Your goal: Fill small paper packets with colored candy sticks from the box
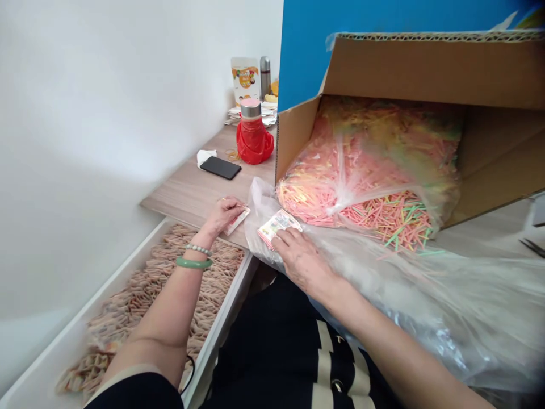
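Note:
My left hand is closed around the edge of a small printed packet at the front edge of the table. My right hand has its fingers over another small printed packet with a red-striped edge, which lies on clear plastic. Beyond my right hand, a large clear plastic bag spills thin pink, yellow and green sticks. The bag sits in a cardboard box tipped on its side.
Below my left arm, an open white drawer holds many small packets in rows. On the wood-look table are a phone, a crumpled tissue, a red-wrapped flask, a printed pouch and a metal thermos. Scissors lie far right.

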Tool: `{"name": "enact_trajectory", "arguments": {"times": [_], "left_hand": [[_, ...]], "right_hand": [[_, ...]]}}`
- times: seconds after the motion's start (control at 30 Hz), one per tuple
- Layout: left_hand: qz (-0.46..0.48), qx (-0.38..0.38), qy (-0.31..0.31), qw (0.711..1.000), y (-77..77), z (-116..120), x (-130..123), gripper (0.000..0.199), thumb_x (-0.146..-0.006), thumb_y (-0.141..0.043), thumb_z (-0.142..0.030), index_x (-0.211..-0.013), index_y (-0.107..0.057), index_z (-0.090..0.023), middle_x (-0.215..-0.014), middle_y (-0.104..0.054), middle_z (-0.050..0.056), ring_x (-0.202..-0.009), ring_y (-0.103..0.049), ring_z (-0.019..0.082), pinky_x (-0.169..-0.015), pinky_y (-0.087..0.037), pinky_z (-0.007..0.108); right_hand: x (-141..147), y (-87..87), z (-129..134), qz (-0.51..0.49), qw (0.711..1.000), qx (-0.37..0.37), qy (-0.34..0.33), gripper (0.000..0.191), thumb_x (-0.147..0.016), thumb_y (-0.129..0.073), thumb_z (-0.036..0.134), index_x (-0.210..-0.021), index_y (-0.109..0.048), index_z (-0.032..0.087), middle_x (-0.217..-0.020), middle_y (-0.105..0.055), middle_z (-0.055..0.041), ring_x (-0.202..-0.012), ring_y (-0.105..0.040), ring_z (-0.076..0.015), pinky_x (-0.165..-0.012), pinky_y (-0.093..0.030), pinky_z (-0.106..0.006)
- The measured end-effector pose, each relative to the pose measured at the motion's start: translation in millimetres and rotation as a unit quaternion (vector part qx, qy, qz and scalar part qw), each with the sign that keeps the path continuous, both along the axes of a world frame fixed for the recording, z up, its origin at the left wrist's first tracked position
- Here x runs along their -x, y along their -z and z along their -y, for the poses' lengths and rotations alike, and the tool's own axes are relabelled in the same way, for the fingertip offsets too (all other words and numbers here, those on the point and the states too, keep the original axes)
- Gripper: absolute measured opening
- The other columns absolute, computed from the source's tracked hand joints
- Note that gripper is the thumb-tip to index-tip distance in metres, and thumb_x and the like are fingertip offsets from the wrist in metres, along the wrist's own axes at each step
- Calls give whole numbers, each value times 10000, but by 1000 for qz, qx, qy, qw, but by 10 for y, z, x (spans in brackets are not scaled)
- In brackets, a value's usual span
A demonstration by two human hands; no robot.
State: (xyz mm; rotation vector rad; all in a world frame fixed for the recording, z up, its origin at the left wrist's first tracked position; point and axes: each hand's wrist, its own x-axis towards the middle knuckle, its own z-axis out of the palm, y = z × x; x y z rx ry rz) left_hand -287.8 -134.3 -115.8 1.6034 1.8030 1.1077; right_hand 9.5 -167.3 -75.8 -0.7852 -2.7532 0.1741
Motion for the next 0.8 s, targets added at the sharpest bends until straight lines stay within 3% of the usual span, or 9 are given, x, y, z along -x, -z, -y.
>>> {"name": "enact_trajectory", "arguments": {"times": [0.1,0.23,0.3,0.4,0.47,0.53,0.67,0.73,0.8], "left_hand": [[8,6,-43,999,-4,13,36,190,-781,-643,-312,-865,-733,-166,-1029,-746,107,-975,-666,255,-912,-499,361],[-194,-30,-181,964,-98,106,-119,406,-854,-602,-272,-1238,-679,-163,-1402,-606,178,-1287,-548,335,-1138,-344,490],[-237,-58,-224,944,-182,200,-333,396,-914,-549,-290,-1273,-660,-166,-1392,-593,188,-1280,-538,339,-1135,-328,499],[-203,-47,-164,964,-309,335,-733,294,-962,-499,-357,-942,-733,-181,-1046,-678,128,-978,-625,275,-909,-450,387],[-173,1,-102,980,-375,384,-951,392,-969,-496,-417,-699,-676,-197,-824,-649,83,-800,-605,239,-758,-429,343],[-152,51,-87,983,-426,397,-1076,477,-961,-506,-481,-588,-620,-208,-679,-608,62,-692,-572,227,-673,-373,331],[-45,129,-86,987,-511,403,-1118,616,-885,-545,-685,-494,-617,-215,-499,-553,67,-541,-531,220,-591,-325,333],[96,167,-17,981,-544,425,-1134,669,-862,-513,-767,-557,-684,-197,-505,-594,80,-495,-539,205,-549,-347,321],[250,199,49,946,-564,450,-1189,655,-852,-535,-774,-743,-766,-171,-610,-681,89,-514,-586,195,-525,-400,302]], "right_hand": [[107,73,-48,6,1000,-2,-7,544,-900,-484,18,-1402,-558,215,-1384,-615,-134,-1287,-518,-339,-1058,-414,-504],[138,152,-99,41,999,3,-1,540,-877,-517,6,-1371,-595,211,-1373,-636,-123,-1312,-520,-356,-1082,-410,-507],[127,173,-111,45,999,0,-3,452,-909,-512,35,-1314,-632,198,-1345,-651,-125,-1289,-537,-351,-1069,-436,-500],[104,202,-130,18,1000,0,-11,362,-950,-485,61,-1239,-670,176,-1314,-665,-129,-1258,-560,-319,-1066,-470,-473],[84,222,-152,-14,1000,14,-20,327,-951,-477,52,-1172,-693,159,-1268,-686,-126,-1233,-582,-289,-1067,-490,-436],[52,234,-174,-62,998,21,-21,318,-944,-464,36,-1112,-709,149,-1218,-707,-122,-1192,-616,-263,-1071,-504,-407],[-36,212,-177,-218,975,-22,23,387,-938,-436,25,-1155,-718,176,-1216,-722,-121,-1172,-653,-243,-1114,-497,-443],[-76,174,-146,-274,960,-43,19,396,-941,-467,40,-1196,-717,213,-1215,-727,-109,-1181,-657,-239,-1122,-499,-468],[-109,122,-96,-306,950,-61,-12,379,-946,-509,54,-1219,-707,228,-1213,-730,-101,-1189,-657,-232,-1109,-518,-460]]}}
